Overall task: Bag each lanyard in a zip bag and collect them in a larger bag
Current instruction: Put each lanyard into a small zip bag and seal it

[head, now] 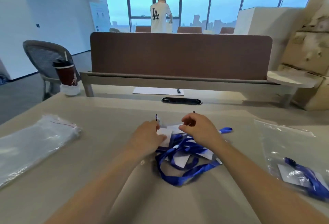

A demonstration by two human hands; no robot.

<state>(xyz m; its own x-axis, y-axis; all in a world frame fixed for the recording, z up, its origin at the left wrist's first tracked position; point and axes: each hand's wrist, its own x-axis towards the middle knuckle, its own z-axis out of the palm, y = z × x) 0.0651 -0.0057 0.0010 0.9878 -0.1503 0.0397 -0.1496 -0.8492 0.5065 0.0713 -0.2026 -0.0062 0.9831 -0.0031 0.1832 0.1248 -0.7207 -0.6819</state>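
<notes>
Both forearms bare, coming in from the near edge and converging mid-bench. Left hand (pixel 148 137) palm down, thumb out to the right, fingers curled at its far side. Right hand (pixel 198 128) just right of it, not touching, fingers curled toward thumb. Can't confirm grip on either.

an open-plan office; a long beige desk (pixel 89 117) carries a brown divider panel (pixel 178 54) and a cable slot (pixel 181 101); a grey mesh office chair (pixel 41 54) stands at its left end; wall-wide windows (pixel 195 3) show distant city towers (pixel 204 21); cardboard boxes (pixel 311 45) are stacked at the right.
</notes>
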